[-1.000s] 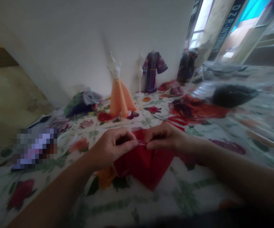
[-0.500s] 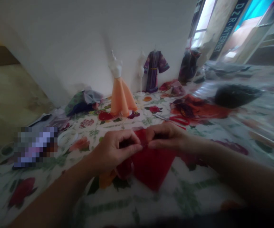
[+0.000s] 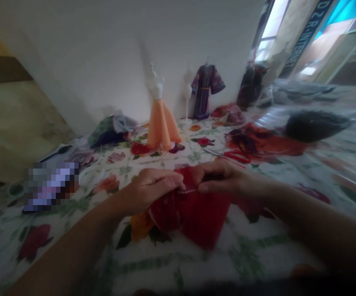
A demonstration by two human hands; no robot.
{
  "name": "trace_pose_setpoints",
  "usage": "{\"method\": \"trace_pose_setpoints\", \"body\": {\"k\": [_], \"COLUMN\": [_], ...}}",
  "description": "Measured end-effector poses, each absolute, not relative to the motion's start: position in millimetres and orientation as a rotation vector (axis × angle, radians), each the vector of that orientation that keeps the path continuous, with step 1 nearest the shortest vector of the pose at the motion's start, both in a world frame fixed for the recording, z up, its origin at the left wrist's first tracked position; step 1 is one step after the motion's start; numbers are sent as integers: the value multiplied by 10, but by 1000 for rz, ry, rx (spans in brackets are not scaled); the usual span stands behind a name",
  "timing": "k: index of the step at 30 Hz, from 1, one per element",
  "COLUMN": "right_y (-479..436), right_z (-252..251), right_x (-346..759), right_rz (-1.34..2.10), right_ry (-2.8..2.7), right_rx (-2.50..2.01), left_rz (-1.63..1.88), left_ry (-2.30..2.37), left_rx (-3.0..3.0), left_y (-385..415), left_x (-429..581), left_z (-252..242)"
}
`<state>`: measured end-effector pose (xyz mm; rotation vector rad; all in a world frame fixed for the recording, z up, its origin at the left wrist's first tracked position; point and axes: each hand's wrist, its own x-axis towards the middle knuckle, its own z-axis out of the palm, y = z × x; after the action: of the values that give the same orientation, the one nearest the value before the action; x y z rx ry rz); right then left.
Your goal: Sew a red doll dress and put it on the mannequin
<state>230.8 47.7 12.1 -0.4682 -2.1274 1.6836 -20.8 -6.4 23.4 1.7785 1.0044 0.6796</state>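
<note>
A piece of red cloth lies on the flowered tablecloth in front of me. Both hands pinch its upper edge. My left hand is closed, fingers pressed together on the cloth. My right hand is closed on the same edge, just to the right. Between the two sets of fingertips runs a short pale beaded strand. The lower part of the cloth hangs in a point toward me.
A small mannequin in an orange skirt stands behind the hands, a bare white one and a purple robe by the wall. Red scissors, red fabric, a dark bundle lie right; cloth heap left.
The view has shifted a little. My left fingers have flattened out along the cloth edge, and the beaded strand shows again between the hands. Both hands stay on the red cloth.
</note>
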Motion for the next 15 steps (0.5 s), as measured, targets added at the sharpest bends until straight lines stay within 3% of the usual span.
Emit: {"method": "trace_pose_setpoints", "body": {"k": [15], "right_y": [496], "right_z": [90], "right_x": [2314], "right_rz": [1672], "right_ry": [-2145], "right_rx": [-446], "left_rz": [625], "left_ry": [939], "left_rx": [1850], "left_y": [-71], "left_x": [-183], "left_z": [285]}}
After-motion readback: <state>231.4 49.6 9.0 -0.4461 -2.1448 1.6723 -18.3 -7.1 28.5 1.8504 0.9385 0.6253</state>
